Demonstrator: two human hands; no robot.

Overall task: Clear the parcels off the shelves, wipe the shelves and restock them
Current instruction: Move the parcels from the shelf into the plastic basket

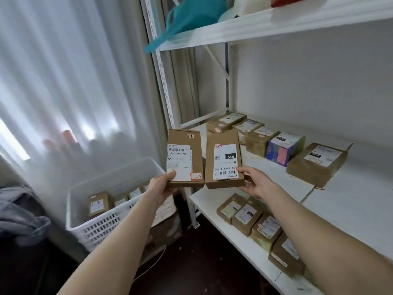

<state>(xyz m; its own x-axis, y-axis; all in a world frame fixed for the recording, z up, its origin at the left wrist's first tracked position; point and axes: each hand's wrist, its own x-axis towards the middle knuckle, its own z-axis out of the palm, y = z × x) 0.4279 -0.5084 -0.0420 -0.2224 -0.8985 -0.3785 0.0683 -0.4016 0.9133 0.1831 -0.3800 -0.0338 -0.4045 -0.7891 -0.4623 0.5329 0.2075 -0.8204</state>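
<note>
My left hand (pixel 162 185) grips the lower end of a flat brown parcel (pixel 184 154) with a white label. My right hand (pixel 254 183) holds a second flat brown parcel (pixel 224 158), thumb on its label. Both parcels are held side by side in the air, in front of the left end of the white middle shelf (pixel 331 194). Several more brown parcels (pixel 316 163) and a blue box (pixel 284 149) lie along the back of that shelf. On the shelf below, several parcels (pixel 246 216) stand in a row.
A white plastic basket (pixel 102 211) with several parcels in it stands on the floor to the left, below my left arm. A white curtain (pixel 63 81) hangs behind it. The top shelf (pixel 276 26) carries a teal cloth (pixel 191 18). Grey fabric (pixel 19 211) lies at far left.
</note>
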